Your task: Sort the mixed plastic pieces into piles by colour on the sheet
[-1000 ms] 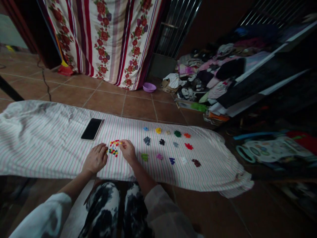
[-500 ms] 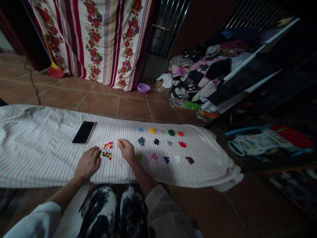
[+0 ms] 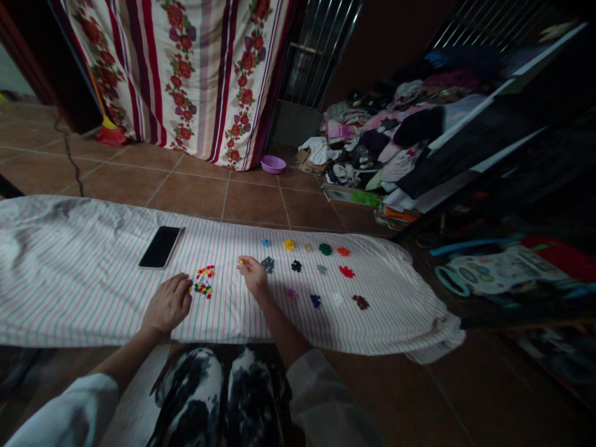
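My right hand pinches a small yellow piece above the striped cloth. My left hand rests on the cloth, its fingers together at the left edge of a mixed cluster of red, yellow, green and white pieces; a tiny yellow piece shows at its fingertips. Right of my right hand lie small piles sorted by colour, among them dark grey, yellow, black, dark green, red and brown.
A phone lies on the striped cloth behind my left hand. Beyond the cloth, a purple basin stands on the tiled floor by a flowered curtain. Heaped clothes are at the back right.
My right hand has moved right, away from the mixed cluster, with the yellow piece still between its fingers. My left hand stays beside the cluster. The view has shifted slightly.
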Available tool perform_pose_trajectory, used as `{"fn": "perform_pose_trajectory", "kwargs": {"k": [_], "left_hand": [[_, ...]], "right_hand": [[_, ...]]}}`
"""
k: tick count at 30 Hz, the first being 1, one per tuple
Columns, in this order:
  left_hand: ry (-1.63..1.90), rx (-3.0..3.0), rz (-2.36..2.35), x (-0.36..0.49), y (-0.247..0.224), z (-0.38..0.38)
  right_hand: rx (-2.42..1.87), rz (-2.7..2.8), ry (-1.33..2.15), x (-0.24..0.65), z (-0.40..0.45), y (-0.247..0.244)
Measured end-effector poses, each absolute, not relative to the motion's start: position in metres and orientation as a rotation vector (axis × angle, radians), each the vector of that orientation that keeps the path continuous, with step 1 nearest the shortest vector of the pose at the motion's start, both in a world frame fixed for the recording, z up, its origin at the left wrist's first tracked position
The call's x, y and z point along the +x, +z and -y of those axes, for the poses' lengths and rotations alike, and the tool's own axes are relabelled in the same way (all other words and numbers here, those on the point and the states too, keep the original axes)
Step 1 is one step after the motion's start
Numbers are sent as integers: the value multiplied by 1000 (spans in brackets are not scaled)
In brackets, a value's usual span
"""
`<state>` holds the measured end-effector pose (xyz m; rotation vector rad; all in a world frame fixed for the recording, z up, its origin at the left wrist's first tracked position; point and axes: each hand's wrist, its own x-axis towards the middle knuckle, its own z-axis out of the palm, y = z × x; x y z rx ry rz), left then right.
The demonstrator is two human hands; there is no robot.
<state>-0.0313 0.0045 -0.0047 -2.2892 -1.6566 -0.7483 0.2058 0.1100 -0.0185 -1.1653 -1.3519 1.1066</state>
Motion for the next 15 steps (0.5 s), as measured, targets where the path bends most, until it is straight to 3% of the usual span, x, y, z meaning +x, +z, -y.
{"fn": "perform_pose_trajectory", "kwargs": {"k": [15], "left_hand": [[-800,-2287,1665,-31,-5,-5]], "right_hand": [[-1212,1189,1046,254,-130,-8]]}}
